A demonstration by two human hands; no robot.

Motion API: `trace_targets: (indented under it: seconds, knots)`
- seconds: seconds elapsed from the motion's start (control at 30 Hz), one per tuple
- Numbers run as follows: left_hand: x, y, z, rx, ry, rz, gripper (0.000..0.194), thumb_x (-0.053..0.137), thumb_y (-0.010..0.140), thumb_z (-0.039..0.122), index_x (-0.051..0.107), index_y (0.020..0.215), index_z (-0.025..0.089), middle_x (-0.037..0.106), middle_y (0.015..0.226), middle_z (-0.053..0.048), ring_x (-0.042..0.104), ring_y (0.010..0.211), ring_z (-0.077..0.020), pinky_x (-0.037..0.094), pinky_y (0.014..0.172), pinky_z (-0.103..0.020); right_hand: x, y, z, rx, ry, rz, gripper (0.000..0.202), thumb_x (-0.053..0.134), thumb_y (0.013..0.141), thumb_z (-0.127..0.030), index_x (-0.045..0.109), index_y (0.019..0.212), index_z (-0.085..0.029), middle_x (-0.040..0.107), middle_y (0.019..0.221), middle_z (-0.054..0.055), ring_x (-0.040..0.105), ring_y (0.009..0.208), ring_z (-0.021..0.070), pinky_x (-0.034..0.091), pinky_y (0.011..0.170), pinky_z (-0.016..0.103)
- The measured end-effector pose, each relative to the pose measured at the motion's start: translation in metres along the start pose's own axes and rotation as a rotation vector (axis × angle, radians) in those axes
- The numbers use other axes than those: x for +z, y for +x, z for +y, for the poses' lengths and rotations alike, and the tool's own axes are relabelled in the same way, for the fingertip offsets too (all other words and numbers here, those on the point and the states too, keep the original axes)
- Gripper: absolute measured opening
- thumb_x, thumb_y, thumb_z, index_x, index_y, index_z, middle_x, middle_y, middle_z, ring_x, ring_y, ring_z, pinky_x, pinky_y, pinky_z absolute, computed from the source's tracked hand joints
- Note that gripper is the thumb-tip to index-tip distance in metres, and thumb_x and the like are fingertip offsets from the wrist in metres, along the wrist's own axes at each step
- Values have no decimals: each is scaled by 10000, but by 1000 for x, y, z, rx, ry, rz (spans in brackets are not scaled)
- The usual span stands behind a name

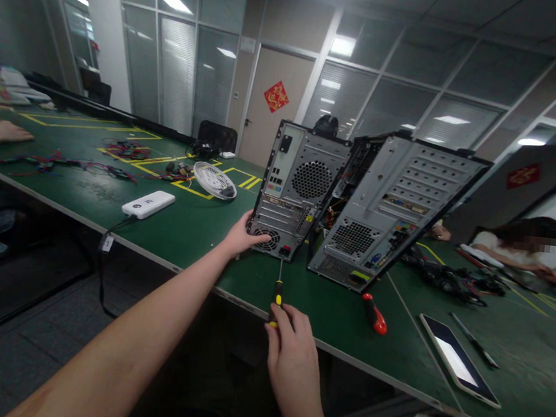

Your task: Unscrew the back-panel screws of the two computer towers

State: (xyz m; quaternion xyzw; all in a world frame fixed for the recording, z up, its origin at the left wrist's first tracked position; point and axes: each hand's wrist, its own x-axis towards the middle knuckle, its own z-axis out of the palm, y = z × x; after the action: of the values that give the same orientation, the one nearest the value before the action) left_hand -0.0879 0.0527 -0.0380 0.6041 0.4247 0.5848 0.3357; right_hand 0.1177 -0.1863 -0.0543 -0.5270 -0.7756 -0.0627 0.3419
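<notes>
A desktop computer case [289,149] stands upright on the green table, its back panel with vents and ports facing me. My left hand [240,236] grips the case's lower left edge, the thumb lying across the round fan grille. Pinched by its handle end in my right hand [294,351] is a black and yellow screwdriver [278,292]. Its shaft points up at the bottom edge of the back panel, just under a red and black power socket [284,250]. Whether the tip sits in a screw is too small to tell.
A second computer case [378,206] stands close on the right. Near it lie a red-handled tool [374,314], a phone-like device [459,360], and a dark pen-like tool [474,340]. A white power bank [148,204] and cables [127,150] lie left. People sit at both sides.
</notes>
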Motion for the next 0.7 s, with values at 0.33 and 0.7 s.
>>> trace_targets:
  seconds: [0.33, 0.7]
  knots:
    - [0, 1, -1, 6, -2, -2, 1015, 986, 619, 462, 538, 1489, 192, 665, 1456, -167, 636, 1344, -333, 442, 1204, -508, 3, 2, -2, -25, 10, 8, 323, 535, 1030, -139, 682, 1308, -216, 649, 1336, 155, 637, 1209, 315, 602, 1002, 509]
    - [0, -1, 1, -2, -16, 0, 1025, 987, 616, 442, 536, 1497, 176, 670, 1443, -182, 644, 1330, -340, 448, 1196, -521, 2, -2, 0, -50, 1, -34, 457, 484, 991, -52, 680, 1373, -208, 640, 1425, 167, 649, 1247, 312, 610, 1040, 522]
